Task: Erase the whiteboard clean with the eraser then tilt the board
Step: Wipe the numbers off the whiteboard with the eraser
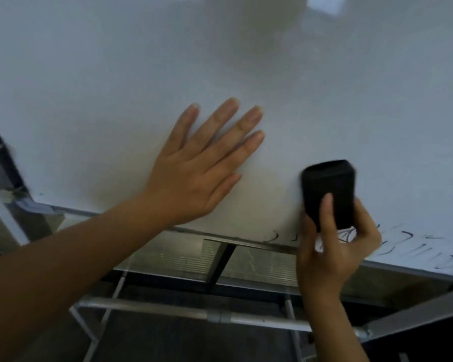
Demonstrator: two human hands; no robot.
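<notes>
The whiteboard (168,61) fills most of the view, its large upper area wiped white. My left hand (199,165) lies flat on it with fingers spread, near the lower edge. My right hand (335,246) grips a black eraser (327,189) and presses it against the board's lower right part. Dark marker strokes (413,246) remain along the bottom edge, to the right of and partly behind my right hand. Fainter traces (272,237) sit just left of that hand.
The board's metal frame (110,214) runs along the bottom, with a corner bracket (11,197) at the left. Below stands a grey tube stand (168,308) with a ribbed metal tray (173,254). The floor beneath is dark.
</notes>
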